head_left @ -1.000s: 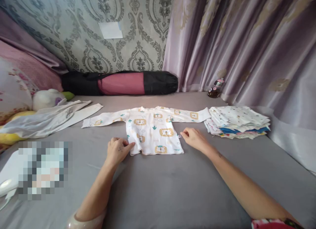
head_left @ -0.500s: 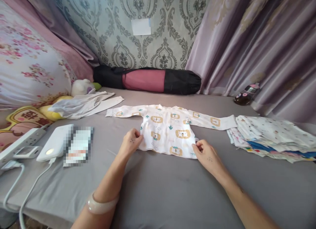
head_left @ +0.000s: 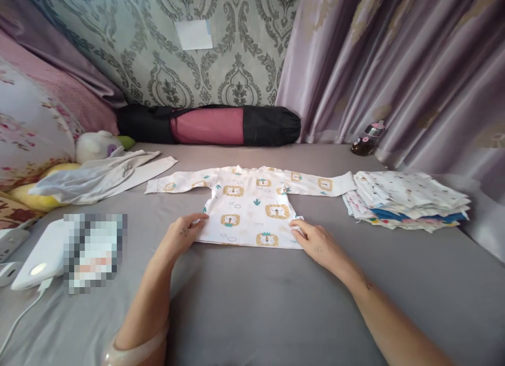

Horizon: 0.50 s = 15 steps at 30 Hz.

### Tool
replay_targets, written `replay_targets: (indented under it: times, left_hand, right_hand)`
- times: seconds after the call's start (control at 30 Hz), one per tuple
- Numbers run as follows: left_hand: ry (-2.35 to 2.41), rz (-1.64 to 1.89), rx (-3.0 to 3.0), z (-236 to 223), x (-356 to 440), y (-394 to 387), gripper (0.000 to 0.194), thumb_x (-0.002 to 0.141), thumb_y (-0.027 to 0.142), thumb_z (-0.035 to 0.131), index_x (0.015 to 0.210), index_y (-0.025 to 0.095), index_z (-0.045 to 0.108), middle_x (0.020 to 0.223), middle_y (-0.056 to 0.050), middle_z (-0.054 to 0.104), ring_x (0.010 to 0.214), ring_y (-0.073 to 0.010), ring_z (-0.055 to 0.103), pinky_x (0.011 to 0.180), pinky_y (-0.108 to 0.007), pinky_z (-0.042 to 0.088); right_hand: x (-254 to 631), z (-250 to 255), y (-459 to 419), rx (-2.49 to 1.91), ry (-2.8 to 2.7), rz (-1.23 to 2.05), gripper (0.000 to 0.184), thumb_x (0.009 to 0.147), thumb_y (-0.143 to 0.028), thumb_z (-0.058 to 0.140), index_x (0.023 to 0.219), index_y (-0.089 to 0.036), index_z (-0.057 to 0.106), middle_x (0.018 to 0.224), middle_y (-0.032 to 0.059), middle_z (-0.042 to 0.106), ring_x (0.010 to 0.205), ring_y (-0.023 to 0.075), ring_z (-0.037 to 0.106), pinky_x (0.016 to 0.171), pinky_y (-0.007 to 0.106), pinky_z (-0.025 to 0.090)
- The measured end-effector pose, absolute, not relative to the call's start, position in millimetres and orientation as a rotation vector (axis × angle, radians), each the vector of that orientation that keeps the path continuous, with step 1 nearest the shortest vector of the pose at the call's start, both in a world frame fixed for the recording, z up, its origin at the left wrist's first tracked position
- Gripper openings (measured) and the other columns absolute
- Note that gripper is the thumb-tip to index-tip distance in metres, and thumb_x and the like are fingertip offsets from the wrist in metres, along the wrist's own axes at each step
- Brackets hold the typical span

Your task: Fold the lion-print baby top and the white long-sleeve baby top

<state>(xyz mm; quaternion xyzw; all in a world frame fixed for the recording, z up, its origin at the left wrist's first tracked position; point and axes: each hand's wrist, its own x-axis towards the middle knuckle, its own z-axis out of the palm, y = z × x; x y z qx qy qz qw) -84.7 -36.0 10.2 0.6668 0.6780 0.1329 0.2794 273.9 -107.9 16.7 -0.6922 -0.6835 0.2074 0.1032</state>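
A small white long-sleeved shirt [head_left: 244, 208] with yellow lion faces and green leaves lies flat on the grey bed sheet [head_left: 244, 303]. Its sleeves reach out to both sides and its hem faces me. At the left lower side edge, my left hand [head_left: 183, 234] pinches the cloth, with fingers on top of it. My right hand [head_left: 321, 245] grips the opposite side edge just above the hem, beside a small white tag. Parts of both thumbs and fingertips are hard to make out against the cloth.
A stack of folded clothes [head_left: 410, 197] touches the right cuff. Pale crumpled garments [head_left: 98, 176] lie left, near plush toys [head_left: 94, 145]. A rolled mat [head_left: 209, 125] and a bottle [head_left: 366, 139] stand behind. A white power bank [head_left: 49, 253] with a cable lies at left.
The view has turned to the right, so everything sits further left. The shirt's hem looks wider and straighter between my hands. My left hand's fingers are more stretched out along the edge.
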Motion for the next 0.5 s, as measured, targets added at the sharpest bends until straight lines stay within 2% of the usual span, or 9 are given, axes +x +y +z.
replay_targets:
  times: [0.13,0.23,0.33,0.4,0.5]
  left_hand:
    - [1.869,0.274,1.782,14.0,-84.9,-36.4,0.048,0.083,0.049,0.047,0.117,0.024,0.069,0.075,-0.002,0.063,0.075,-0.0217,0.06,0.069,-0.029,0.045]
    - [2.001,0.135,1.89,25.4,-73.3,-38.6,0.038,0.087,0.038,0.046,0.114,0.027,0.071,0.092,-0.006,0.066,0.088,-0.0248,0.063,0.074,-0.031,0.046]
    - [2.094,0.054,2.069,35.7,-48.3,-40.1,0.033,0.09,0.031,0.044,0.104,0.024,0.072,0.106,-0.012,0.063,0.099,-0.0276,0.062,0.081,-0.035,0.048]
    - [1.989,0.1,2.199,37.1,-24.0,-39.5,0.03,0.091,0.03,0.045,0.101,0.02,0.071,0.105,-0.012,0.062,0.1,-0.0265,0.062,0.086,-0.036,0.048]
    - [1.576,0.266,2.354,29.1,22.4,-37.9,0.026,0.093,0.027,0.046,0.103,0.018,0.068,0.101,-0.01,0.064,0.096,-0.0211,0.062,0.089,-0.033,0.048]
  right_hand:
    - [273.4,20.4,-109.6,-2.038,-2.032,0.638,0.037,0.094,-0.038,0.037,0.119,-0.029,0.063,0.077,0.002,0.067,0.071,0.0192,0.061,0.063,0.027,0.036]
    - [281.2,22.5,-106.7,-1.944,-2.071,0.715,0.036,0.093,-0.038,0.04,0.118,-0.027,0.063,0.076,0.0007,0.067,0.068,0.0172,0.059,0.062,0.026,0.035]
    - [293.1,25.7,-93.4,-1.88,-2.117,0.796,0.032,0.092,-0.039,0.045,0.109,-0.025,0.068,0.073,-0.0006,0.067,0.066,0.0157,0.058,0.06,0.025,0.034]
    - [299.6,27.7,-77.1,-1.868,-2.115,0.723,0.028,0.092,-0.036,0.047,0.098,-0.024,0.07,0.079,0.0004,0.069,0.071,0.0157,0.06,0.063,0.025,0.036]
    - [303.5,27.3,-45.8,-1.904,-2.087,0.391,0.024,0.091,-0.025,0.047,0.092,-0.022,0.07,0.098,0.0036,0.071,0.088,0.0179,0.062,0.073,0.026,0.04]
